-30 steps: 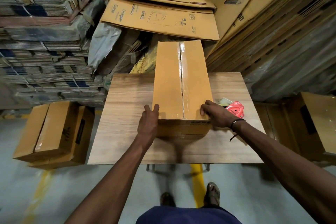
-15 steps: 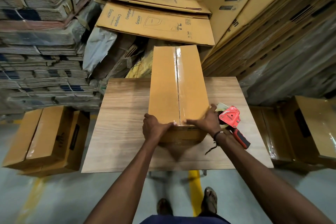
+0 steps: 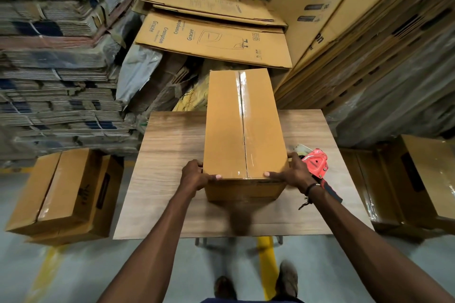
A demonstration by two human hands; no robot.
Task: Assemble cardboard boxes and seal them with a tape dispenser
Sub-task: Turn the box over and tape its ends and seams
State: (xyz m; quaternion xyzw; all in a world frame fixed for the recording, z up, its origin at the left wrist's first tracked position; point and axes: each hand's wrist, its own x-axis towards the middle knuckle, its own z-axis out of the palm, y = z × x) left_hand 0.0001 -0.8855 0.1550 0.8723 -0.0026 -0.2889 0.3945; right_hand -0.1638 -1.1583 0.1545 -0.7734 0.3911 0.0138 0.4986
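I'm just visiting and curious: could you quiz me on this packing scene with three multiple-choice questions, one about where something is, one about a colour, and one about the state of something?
1. Where does the tape dispenser lie?
A. On the table, beside the right hand
B. On the floor
C. On top of the box

2. What colour is the dispenser's body?
A. Blue
B. Red
C. Green

3. What is the state of the box on the table?
A. Flaps standing open
B. Folded flat
C. Closed, with clear tape along its top seam

Answers: 1 A, it rests on the tabletop just behind the right hand. 2 B, its housing is plainly red. 3 C, shiny tape runs down the seam while the left hand and right hand grip the near corners.
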